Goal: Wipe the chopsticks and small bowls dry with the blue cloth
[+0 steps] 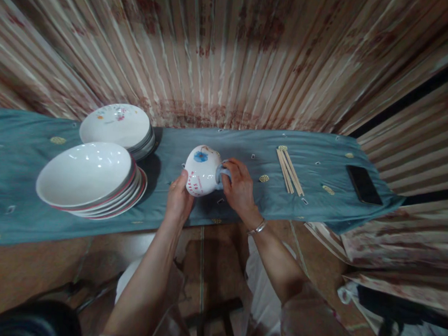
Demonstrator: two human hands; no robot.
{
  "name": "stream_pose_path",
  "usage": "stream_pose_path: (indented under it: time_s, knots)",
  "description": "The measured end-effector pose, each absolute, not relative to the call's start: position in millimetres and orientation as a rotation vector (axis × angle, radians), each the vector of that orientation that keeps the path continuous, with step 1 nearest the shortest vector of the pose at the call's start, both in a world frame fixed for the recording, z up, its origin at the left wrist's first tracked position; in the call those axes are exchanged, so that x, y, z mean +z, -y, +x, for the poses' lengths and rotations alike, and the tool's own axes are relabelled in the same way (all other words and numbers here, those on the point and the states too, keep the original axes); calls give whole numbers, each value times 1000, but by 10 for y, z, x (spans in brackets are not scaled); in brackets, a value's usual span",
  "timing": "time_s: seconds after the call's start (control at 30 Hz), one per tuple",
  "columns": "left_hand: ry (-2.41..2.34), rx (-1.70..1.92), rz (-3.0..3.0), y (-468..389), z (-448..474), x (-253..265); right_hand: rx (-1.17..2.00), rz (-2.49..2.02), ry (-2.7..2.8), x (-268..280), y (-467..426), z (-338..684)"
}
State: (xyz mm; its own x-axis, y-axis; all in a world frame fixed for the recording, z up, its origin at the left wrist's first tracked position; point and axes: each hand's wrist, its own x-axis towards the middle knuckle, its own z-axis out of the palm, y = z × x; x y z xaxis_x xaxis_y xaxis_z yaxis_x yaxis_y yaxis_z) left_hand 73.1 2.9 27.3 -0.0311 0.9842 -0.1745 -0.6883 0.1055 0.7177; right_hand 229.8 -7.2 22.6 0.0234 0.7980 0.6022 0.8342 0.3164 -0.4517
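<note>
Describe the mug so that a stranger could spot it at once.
Start with the blue-green cloth spread across the view. Near its middle, between the left hand and the right hand, is a white mug. Unlike the stacked dishes to its left, it has a handle, a large blue flower and small red markings.

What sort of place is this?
Probably a room in a home, judging by the teal patterned tablecloth, the stack of glossy white round dishes and the pleated beige floral curtain behind.
</note>
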Motion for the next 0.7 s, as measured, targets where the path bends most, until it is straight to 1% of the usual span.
stream_pose_path:
  time_s: [0.37,0.7]
  knots:
    - [-787,1457,509,-55,727,199,-3,-1661,1885,275,131,2366]
    - [-788,1477,489,-54,728,249,194,-1508,1850,261,244,2365]
